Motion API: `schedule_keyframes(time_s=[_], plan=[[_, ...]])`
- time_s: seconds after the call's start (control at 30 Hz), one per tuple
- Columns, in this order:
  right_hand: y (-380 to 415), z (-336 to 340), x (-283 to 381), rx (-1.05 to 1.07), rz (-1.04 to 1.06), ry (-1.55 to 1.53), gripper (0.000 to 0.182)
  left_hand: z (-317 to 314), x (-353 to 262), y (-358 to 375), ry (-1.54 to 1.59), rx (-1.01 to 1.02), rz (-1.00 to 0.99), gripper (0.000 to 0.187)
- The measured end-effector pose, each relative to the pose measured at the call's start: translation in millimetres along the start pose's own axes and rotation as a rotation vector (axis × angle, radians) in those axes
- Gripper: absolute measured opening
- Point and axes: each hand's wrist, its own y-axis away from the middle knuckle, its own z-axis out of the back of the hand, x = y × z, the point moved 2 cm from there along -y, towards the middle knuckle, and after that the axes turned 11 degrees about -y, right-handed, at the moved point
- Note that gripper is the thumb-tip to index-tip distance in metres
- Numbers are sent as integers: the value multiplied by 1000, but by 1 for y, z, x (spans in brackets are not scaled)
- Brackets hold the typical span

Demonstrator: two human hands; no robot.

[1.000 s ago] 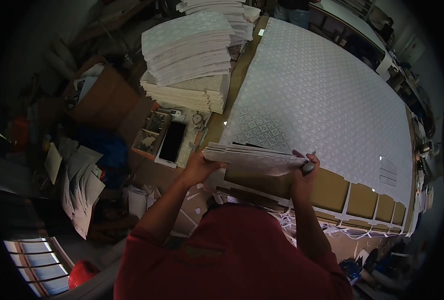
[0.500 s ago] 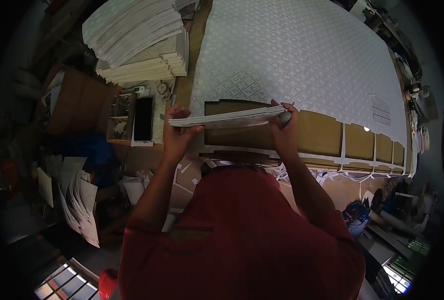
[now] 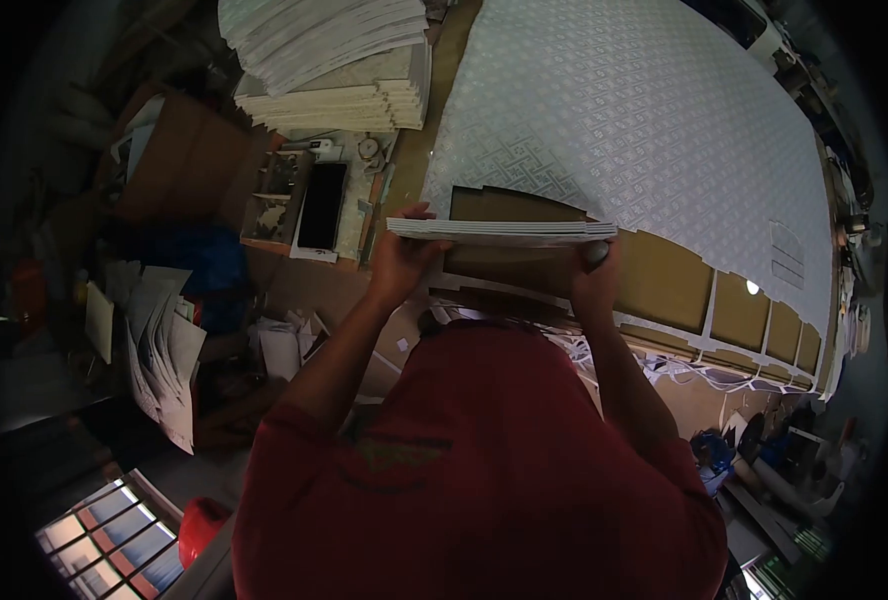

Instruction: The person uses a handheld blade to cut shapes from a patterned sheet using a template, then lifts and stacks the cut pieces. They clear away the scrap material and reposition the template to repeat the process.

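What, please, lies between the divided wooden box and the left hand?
The head view shows a flat black slab, then thin strips nearer the left hand.

Left grip [image 3: 400, 266], right grip [image 3: 593, 282] — both clasping.

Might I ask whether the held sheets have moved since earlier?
Yes: the held sheets came toward the shirt, judged against the edge of the patterned covering.

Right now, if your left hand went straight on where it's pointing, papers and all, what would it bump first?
With its stack of sheets, the left hand would probably meet the big patterned sheet first, near its left edge; depth is unclear, so it might pass above.
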Motion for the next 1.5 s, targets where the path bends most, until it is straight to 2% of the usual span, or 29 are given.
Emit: schedule_keyframes(time_s=[0.03,0.07,0.1,0.13,0.23,0.3,0.37,0.47,0.53,0.57,0.63,0.77,0.83,0.93,1.0,1.03,1.13,1.17,1.2,1.23,1.3,1.33,1.4,1.43,1.5], plan=[[0,-1,1,8,4,2,51,0,1,0,19,7,-5,65],[-1,-3,3,7,99,-65,50,1,2,0,21,-1,-7,65],[-1,-4,5,5,193,-134,49,2,-1,2,-67,-8,-48,61],[-1,-3,6,9,199,-135,49,4,-4,4,-155,-17,-91,58],[-5,1,4,0,177,-90,50,4,-4,3,-179,-9,-42,52],[-5,1,-5,-66,162,121,55,5,-1,5,-265,23,-23,51],[-8,2,-14,-31,47,3,60,8,4,3,-352,74,0,51],[-9,1,-27,-66,153,25,60,11,-2,10,-324,48,-44,49],[-7,1,-21,-164,304,187,56,13,-12,10,-282,42,-58,46],[-7,1,-15,-167,314,183,56,16,-19,11,-305,12,-80,43],[2,-4,11,-42,147,-36,51,21,-32,10,-331,-20,-102,40],[5,-6,-19,-24,120,-176,45,42,-81,-12,-350,-107,-225,36],[12,-2,-14,-14,344,101,42,61,-118,-31,-360,-143,-320,35],[18,2,-26,-24,372,206,41,99,-182,-79,-256,-318,-600,33],[23,5,-26,-30,395,237,41,137,-219,-124,-46,-404,-540,35],[25,6,-26,-36,415,269,42,159,-237,-148,-11,-464,-579,37],[28,7,-35,-89,467,285,40,217,-274,-203,-137,-649,-513,42],[28,8,-37,-101,464,283,40,238,-270,-225,-206,-683,-476,42],[29,7,-38,-96,451,266,39,259,-257,-248,-336,-709,-367,53],[29,7,-39,-92,439,248,39,271,-248,-255,-338,-699,-376,53],[28,7,-39,-102,469,257,38,288,-228,-272,-572,-399,186,65],[29,7,-38,-98,498,274,38,299,-219,-280,-580,-391,178,65],[29,6,-36,-93,483,264,39,309,-212,-288,-676,-566,65,75],[28,7,-35,-73,474,261,39,307,-210,-292,-675,-558,65,75],[28,7,-32,-68,461,267,39,305,-215,-286,-989,-917,-111,80]])
